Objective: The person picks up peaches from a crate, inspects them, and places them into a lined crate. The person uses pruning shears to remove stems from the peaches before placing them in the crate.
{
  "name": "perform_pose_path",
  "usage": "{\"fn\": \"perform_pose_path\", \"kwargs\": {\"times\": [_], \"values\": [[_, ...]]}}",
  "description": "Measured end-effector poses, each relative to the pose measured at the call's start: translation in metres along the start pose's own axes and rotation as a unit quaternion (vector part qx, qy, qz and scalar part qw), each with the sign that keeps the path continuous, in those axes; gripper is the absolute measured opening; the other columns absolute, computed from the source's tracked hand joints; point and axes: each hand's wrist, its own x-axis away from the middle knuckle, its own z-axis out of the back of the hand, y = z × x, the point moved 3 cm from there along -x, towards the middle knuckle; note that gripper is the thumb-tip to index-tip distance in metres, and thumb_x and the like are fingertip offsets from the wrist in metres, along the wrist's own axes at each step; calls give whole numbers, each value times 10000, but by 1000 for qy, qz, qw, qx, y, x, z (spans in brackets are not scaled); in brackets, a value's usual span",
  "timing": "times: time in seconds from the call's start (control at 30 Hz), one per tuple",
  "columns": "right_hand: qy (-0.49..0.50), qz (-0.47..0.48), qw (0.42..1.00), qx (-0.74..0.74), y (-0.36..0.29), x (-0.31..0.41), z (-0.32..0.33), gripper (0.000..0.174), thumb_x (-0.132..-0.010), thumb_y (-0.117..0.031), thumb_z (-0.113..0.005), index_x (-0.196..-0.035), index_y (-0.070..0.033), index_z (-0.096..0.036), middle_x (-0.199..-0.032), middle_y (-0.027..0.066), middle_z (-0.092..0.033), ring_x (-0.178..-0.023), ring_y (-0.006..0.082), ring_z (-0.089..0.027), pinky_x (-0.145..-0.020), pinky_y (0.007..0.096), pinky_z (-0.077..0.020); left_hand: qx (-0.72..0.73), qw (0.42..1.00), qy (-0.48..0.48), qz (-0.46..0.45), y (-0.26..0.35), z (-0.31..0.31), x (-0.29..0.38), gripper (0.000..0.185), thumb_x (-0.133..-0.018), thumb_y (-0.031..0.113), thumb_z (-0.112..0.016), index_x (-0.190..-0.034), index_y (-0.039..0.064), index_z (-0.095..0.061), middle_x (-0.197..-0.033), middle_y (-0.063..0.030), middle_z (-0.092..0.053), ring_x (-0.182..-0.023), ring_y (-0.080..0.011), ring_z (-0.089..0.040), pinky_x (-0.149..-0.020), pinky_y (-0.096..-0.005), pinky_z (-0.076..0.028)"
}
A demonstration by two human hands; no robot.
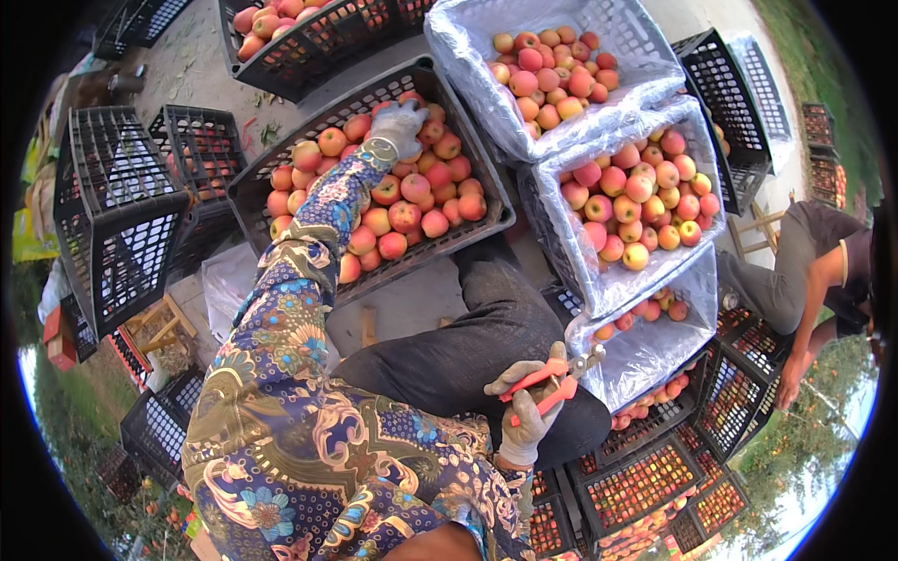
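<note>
My left hand [400, 130], in a grey work glove, reaches into a black plastic crate [501, 216] of red and yellow apples [415, 188]. Its fingers rest among the apples at the far side; whether they hold one is hidden. Over my dark-trousered thigh, my right hand [527, 414], also gloved, is wrapped around a pair of pruning shears [554, 384] with orange-red handles. The metal blades point right, towards a crate lined with clear plastic film [652, 350], where a few apples lie at the far end.
Two more film-lined crates [624, 280] [449, 42] hold apples to the right. An apple-filled crate [302, 59] stands beyond mine. Black crates [119, 210] are stacked at left, near a wooden stool [165, 326]. Another person [807, 280] sits at right beside stacked apple crates [638, 491].
</note>
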Motion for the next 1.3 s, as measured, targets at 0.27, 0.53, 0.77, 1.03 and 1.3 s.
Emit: {"fn": "perform_pose_path", "kwargs": {"times": [0.27, 0.53, 0.77, 1.03, 1.3], "values": [[16, -3, 999, 38, -2, -1, -9, 890, -864, -93, -743, -1615, -7, -274, -1035, 184, -676, -808, 266, -715, -703, 409, -652, -129, 991, -35, -6, 21, -34, -34, 348, -805, 255, -741, -1146, 186, -726, -1165, -63, -710, -1177, -263, -639, -951, -536, -476], [-3, 4, 1000, 8, -1, -7, -12, 912, -876, -108, -746, -1631, -5, -244, -1022, 192, -677, -788, 251, -716, -696, 408, -651, 633, 771, 38, 57, 46, 59, 65, 526, -862, 112, -789, -1342, 63, -581, -1118, -66, -673, -910, -150, -678, -762, -307, -563], [-19, 10, 999, 35, -2, -9, -14, 897, -881, -93, -718, -1617, 34, -221, -1020, 166, -670, -790, 241, -709, -689, 394, -650, 846, 530, -40, 42, 113, 138, 147, 855, -818, -66, -723, -1588, 108, -394, -1167, -58, -611, -851, -101, -628, -696, -255, -540], [-19, 35, 998, 42, -2, 0, 0, 938, -907, -172, -738, -1634, 26, -179, -1037, 162, -669, -784, 232, -707, -687, 391, -636, 581, 811, 71, 1, 130, 172, 199, 610, -721, 187, -952, -1216, 61, -617, -1116, -24, -636, -1044, -139, -633, -926, -314, -539], [-22, 72, 993, 87, 1, 9, 4, 726, -966, -117, -647, -1597, 13, -313, -1007, 119, -662, -757, 182, -664, -689, 364, -615, 639, 765, 79, -23, 141, 194, 238, 522, -723, 118, -907, -1159, 63, -626, -1100, -25, -615, -1060, -139, -620, -934, -311, -523]]}}
